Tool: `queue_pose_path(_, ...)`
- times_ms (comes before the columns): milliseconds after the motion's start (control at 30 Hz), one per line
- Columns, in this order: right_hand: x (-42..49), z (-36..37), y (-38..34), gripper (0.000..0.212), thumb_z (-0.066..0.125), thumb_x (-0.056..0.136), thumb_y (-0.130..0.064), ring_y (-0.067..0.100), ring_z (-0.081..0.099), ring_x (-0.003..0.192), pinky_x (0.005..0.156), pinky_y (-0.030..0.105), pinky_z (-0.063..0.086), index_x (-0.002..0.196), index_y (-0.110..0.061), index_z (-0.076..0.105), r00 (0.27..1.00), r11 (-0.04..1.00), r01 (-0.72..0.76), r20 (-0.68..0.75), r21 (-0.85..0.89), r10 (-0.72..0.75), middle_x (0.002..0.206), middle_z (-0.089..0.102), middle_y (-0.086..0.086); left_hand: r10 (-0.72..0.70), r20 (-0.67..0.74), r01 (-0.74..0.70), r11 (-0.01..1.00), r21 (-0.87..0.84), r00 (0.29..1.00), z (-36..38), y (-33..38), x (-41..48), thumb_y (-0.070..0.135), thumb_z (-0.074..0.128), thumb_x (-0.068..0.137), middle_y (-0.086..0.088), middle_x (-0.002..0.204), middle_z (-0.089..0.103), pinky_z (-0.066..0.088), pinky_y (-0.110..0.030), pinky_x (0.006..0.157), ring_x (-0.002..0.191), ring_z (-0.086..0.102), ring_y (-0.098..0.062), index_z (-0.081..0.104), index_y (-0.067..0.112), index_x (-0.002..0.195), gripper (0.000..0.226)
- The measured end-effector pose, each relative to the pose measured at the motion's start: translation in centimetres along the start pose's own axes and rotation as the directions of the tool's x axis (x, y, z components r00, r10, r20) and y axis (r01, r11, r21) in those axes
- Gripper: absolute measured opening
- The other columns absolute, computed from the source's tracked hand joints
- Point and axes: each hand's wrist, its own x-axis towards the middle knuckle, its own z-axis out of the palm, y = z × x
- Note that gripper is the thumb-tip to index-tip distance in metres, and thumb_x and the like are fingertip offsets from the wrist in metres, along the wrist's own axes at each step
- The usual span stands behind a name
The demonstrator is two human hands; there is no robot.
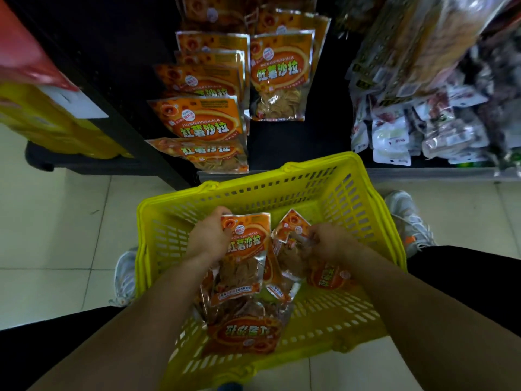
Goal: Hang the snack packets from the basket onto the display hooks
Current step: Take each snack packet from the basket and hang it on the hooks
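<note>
Yellow basket [366,210] sits on the tiled floor [56,221] right below the display, and both hands are down inside it. The left hand [207,235] has its fingers curled round the left edge of an orange packet [248,244], gripping it near the top. That packet's long axis runs straight away from the person, top edge toward the display, print reading upright. The right hand [329,241] clutches a second packet [293,230], crumpled and tilted, its top corner pointing up and slightly left. Under them lie loose packets [245,331]; the nearest one points the other way, its print upside down. How many are in that heap is hard to say through the blur. Up ahead, hung packets [279,74] of the same kind dangle in two columns, long axes vertical. Pale packets [394,131] crowd the shelf to the right.
</note>
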Motion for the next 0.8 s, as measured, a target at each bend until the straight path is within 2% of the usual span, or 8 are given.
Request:
queue_pose_path(100,-2.3,-2.8,-1.5,0.022,0.063,0.091,-0.039,0.023,0.063,0.103,0.078,0.027,0.044,0.108,-0.027,0.068,0.996,0.996,0.092,-0.013,-0.007,-0.092,0.113,0.068,0.003,0.09,0.022,-0.091,0.994,0.053,0.996,-2.1,1.8,-1.4,0.034,0.062,0.096,0.001,0.108,0.07,0.048,-0.025,0.068,0.085,0.061,-0.013,0.055,0.036,0.112,0.017)
queue_pose_path(167,-4.1,-5.4,-2.7,0.018,0.064,0.09,-0.037,0.022,0.062,0.106,0.084,0.03,0.047,0.107,-0.031,0.068,0.991,0.989,0.128,-0.017,-0.081,-0.13,0.113,0.067,0.001,0.151,0.032,-0.153,0.986,0.069,0.988,-3.8,3.1,-2.4,0.032,0.06,0.096,0.003,0.106,0.07,0.043,-0.022,0.066,0.082,0.058,-0.011,0.054,0.038,0.105,0.013)
queue_pose_path(267,-7.5,-9.9,-5.1,0.012,0.067,0.087,-0.033,0.023,0.06,0.106,0.085,0.032,0.048,0.099,-0.032,0.067,0.979,0.959,0.195,-0.02,-0.206,-0.203,0.11,0.067,0.0,0.222,0.016,-0.223,0.971,0.084,0.975,-7.3,5.6,-4.1,0.03,0.06,0.096,0.005,0.105,0.068,0.047,-0.027,0.073,0.091,0.062,-0.017,0.057,0.038,0.105,0.012)
queue_pose_path(400,-13.5,-15.5,-8.6,0.005,0.07,0.082,-0.034,0.018,0.061,0.098,0.067,0.029,0.042,0.084,-0.032,0.066,0.947,0.902,0.254,-0.102,-0.35,-0.306,0.093,0.067,-0.009,0.366,-0.001,-0.366,0.93,0.039,0.931,-13.1,9.5,-7.4,0.024,0.063,0.095,0.009,0.098,0.061,0.038,-0.026,0.072,0.091,0.057,-0.013,0.061,0.036,0.104,0.015)
queue_pose_path(467,-16.3,-17.5,-9.9,0.013,0.074,0.076,-0.036,0.017,0.06,0.095,0.066,0.03,0.041,0.077,-0.036,0.06,0.916,0.887,0.254,-0.2,-0.385,-0.348,0.089,0.067,-0.01,0.451,0.019,-0.451,0.892,0.006,0.892,-15.7,11.3,-9.5,0.023,0.063,0.095,0.014,0.096,0.062,0.039,-0.022,0.068,0.089,0.057,-0.006,0.059,0.039,0.1,0.017)
queue_pose_path(567,-19.4,-19.5,-11.1,0.028,0.076,0.073,-0.046,0.016,0.06,0.094,0.066,0.034,0.046,0.092,-0.039,0.055,0.856,0.884,0.26,-0.331,-0.388,-0.397,0.087,0.068,-0.013,0.507,0.029,-0.504,0.861,-0.077,0.862,-18.5,13.3,-12.2,0.024,0.061,0.097,0.02,0.085,0.062,0.04,-0.015,0.063,0.081,0.06,0.001,0.06,0.039,0.101,0.016)
queue_pose_path(667,-21.1,-20.1,-11.8,0.048,0.077,0.074,-0.054,0.012,0.061,0.095,0.057,0.03,0.038,0.115,-0.043,0.056,0.797,0.881,0.277,-0.42,-0.384,-0.434,0.08,0.068,-0.017,0.548,0.001,-0.544,0.831,-0.117,0.837,-19.6,14.6,-14.2,0.026,0.061,0.097,0.015,0.079,0.063,0.046,-0.021,0.063,0.075,0.062,-0.002,0.062,0.037,0.103,0.013)
queue_pose_path(800,-20.8,-19.5,-12.6,0.031,0.079,0.065,-0.058,0.016,0.06,0.081,0.056,0.029,0.039,0.08,-0.035,0.064,0.807,0.919,0.27,-0.454,-0.286,-0.378,0.074,0.064,-0.013,0.579,-0.01,-0.579,0.813,-0.067,0.815,-18.9,15.6,-14.8,0.028,0.062,0.096,0.011,0.086,0.066,0.05,-0.032,0.068,0.08,0.063,-0.004,0.06,0.038,0.101,0.011)
